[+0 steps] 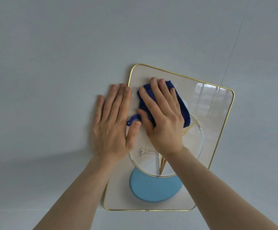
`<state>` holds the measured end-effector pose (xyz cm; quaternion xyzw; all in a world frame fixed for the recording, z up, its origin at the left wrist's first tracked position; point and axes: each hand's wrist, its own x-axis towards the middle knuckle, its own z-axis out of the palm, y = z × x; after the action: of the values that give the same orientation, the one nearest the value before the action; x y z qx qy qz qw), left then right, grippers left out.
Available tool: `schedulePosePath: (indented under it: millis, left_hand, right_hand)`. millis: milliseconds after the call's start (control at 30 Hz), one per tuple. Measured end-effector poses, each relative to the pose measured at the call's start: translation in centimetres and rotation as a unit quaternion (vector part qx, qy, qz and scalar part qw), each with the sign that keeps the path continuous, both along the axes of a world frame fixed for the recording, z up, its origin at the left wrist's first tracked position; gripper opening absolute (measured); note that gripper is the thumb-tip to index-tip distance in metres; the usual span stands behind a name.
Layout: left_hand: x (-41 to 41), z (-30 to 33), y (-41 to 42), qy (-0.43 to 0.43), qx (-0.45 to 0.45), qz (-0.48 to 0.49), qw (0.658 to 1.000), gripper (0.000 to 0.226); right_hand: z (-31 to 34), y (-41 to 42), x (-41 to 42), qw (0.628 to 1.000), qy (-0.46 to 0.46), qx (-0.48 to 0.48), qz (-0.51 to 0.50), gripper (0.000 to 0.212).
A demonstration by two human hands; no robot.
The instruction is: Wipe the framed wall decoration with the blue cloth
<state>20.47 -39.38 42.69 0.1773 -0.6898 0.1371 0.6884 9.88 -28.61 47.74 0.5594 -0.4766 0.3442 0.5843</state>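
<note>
The framed wall decoration (214,103) hangs on the wall, a pale glossy panel with a thin gold rim, a white ring, gold leaf shapes and a light blue disc (153,188) low down. My right hand (163,118) lies flat on the upper left part of the panel, pressing the dark blue cloth (183,103) against the glass. The cloth's loop sticks out to the left under my thumb. My left hand (113,123) rests flat with fingers spread over the frame's left edge, partly on the wall.
A plain pale grey-blue wall (52,63) surrounds the frame. A thin seam (234,44) runs diagonally at the upper right. Window reflections show in the panel's upper right corner.
</note>
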Motion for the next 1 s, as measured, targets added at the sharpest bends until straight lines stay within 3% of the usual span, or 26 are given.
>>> schedulePosePath:
  millis: [200,800,1000]
  left_hand:
    - [0.2,0.1,0.2,-0.021,0.013,0.021,0.999,0.074]
    - [0.1,0.0,0.2,-0.023,0.015,0.034,0.999,0.068]
    - [-0.2,-0.1,0.0,-0.013,0.010,0.031,0.999,0.067]
  right_hand:
    - [-3.4,1.2,-1.0,0.997,0.043,0.066,-0.003,0.037]
    - [-6.2,2.0,-1.7,0.996,0.039,0.084,-0.004,0.038]
    - [-13.0,5.8,-3.8,0.984,0.054,0.164,-0.049,0.047]
